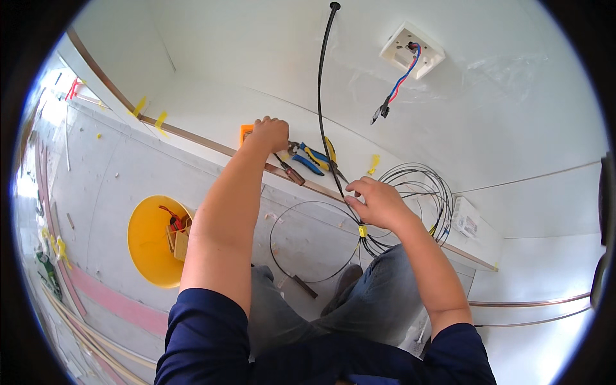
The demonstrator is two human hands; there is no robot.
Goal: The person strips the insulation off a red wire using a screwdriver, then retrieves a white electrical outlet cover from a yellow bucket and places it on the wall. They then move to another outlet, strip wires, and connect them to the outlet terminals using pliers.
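My left hand is closed, palm down, on the white ledge, against an orange object that it partly covers. What its fingers hold is hidden. Close to it lie blue-and-yellow pliers, yellow-and-black pliers and a tool with a dark red handle, perhaps a screwdriver. My right hand has thumb and forefinger apart beside a black cable. This cable hangs from a hole in the white panel. Below that hand, yellow tape binds a coil of thin black cable.
A white wall box has blue and red wires with a black connector. On the ledge's right stands a small white box. A yellow bucket with tools stands on the floor, left of my knees. Long strips lie farther left.
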